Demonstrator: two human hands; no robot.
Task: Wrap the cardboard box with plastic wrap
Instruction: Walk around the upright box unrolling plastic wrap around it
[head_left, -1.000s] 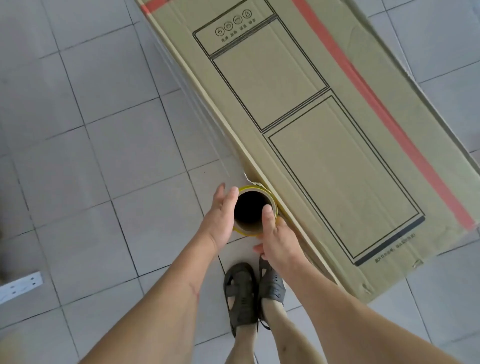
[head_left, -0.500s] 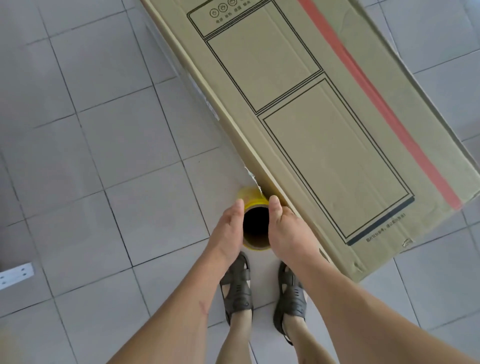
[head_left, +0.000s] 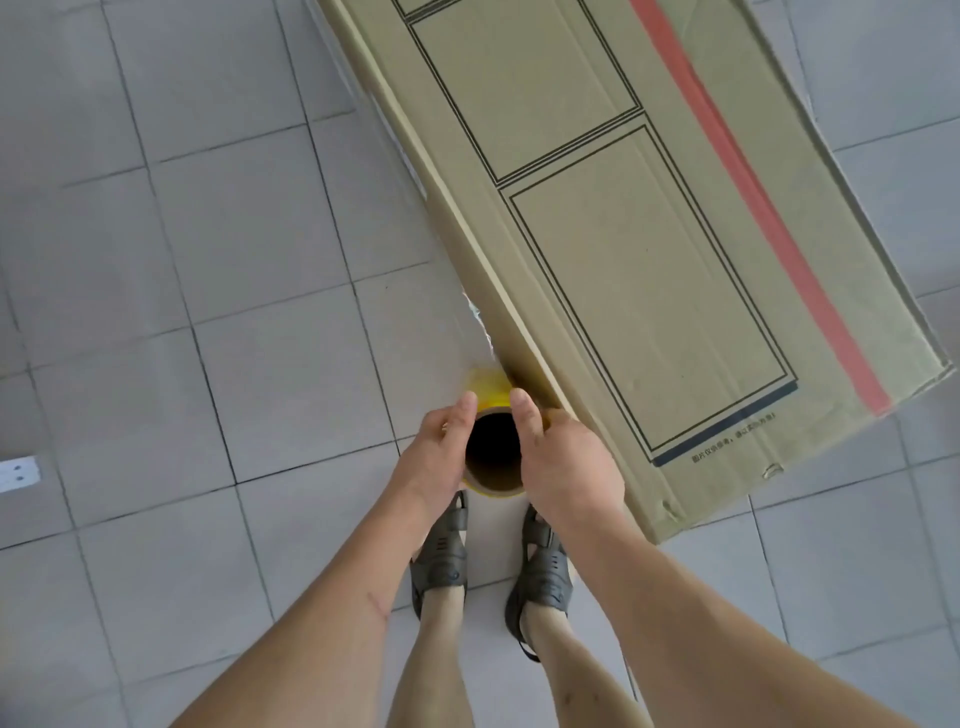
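Floor: grey tiles (head_left: 218, 249), my sandals (head_left: 441, 561) below the roll.
Box: cardboard box (head_left: 649, 249) lies long, running up-right.
Roll: plastic wrap roll (head_left: 493, 452) upright at the box's near left edge, film (head_left: 475, 317) trailing up that side.
Hands: left hand (head_left: 436, 457) and right hand (head_left: 566, 462) clasp the roll.
Change: I've stepped back along the box; more side covered, I judge.

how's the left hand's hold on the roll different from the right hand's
The left hand grips the roll from the side away from the box; the right hand grips the side next to the box. The right hand's back faces the camera; the left shows its thumb edge. Both lay a thumb along the roll's open end.
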